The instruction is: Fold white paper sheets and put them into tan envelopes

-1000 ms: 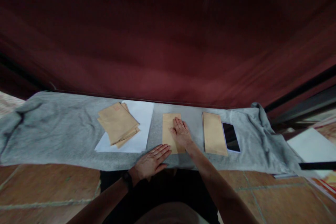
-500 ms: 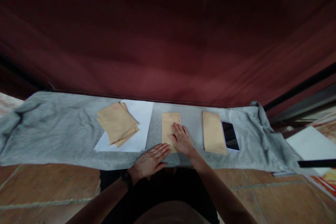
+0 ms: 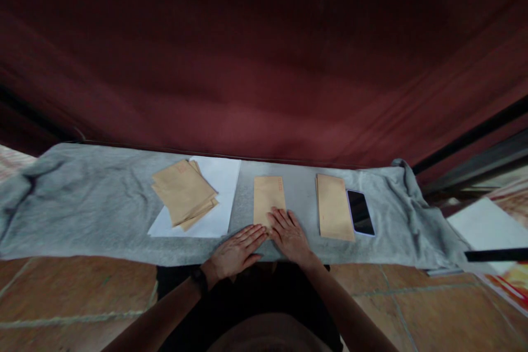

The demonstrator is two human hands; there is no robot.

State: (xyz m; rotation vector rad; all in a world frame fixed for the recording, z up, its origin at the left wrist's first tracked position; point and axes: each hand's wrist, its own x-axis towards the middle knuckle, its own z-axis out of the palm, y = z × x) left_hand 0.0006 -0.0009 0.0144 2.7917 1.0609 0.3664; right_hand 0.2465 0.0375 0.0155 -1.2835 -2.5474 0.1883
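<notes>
A single tan envelope (image 3: 269, 196) lies flat in the middle of the grey cloth (image 3: 91, 203). My right hand (image 3: 290, 234) rests flat on its near end, fingers stretched out. My left hand (image 3: 236, 250) lies flat beside it on the cloth, fingertips touching the envelope's near left corner. Neither hand holds anything. A loose pile of tan envelopes (image 3: 183, 193) sits to the left on a white sheet (image 3: 220, 187). A neat stack of tan envelopes (image 3: 333, 207) lies to the right.
A dark phone (image 3: 360, 212) lies face up just right of the neat stack. A dark red curtain (image 3: 264, 66) hangs behind the cloth. White paper (image 3: 478, 225) and a black bar (image 3: 495, 254) lie at the far right. Tiled floor (image 3: 74, 291) spreads in front.
My right hand has slid toward me along the middle envelope, from its centre to its near end, uncovering most of it. My left hand has stayed in place.
</notes>
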